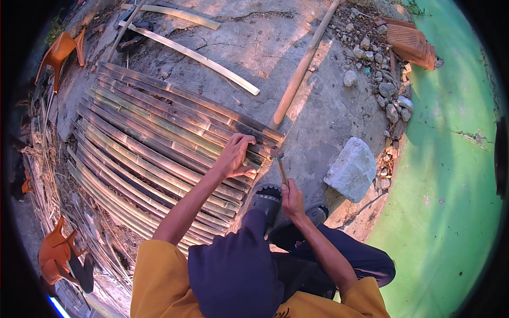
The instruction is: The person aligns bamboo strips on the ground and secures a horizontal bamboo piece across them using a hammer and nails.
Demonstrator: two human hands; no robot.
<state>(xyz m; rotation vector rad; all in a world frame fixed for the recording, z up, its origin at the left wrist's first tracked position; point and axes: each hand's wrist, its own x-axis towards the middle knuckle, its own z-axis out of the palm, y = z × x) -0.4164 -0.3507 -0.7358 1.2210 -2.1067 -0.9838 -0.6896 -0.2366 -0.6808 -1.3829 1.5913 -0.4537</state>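
Pressing down on the near end of a ribbed panel of split bamboo slats, the left hand has its fingers curled over the slat ends. Right hand is wrapped tight round a thin wooden handle — the hammer stands with its dark head just beside the left fingertips. Rough grey stone block sits right of the hammer; long round pole lies beyond — cracked concrete underneath.
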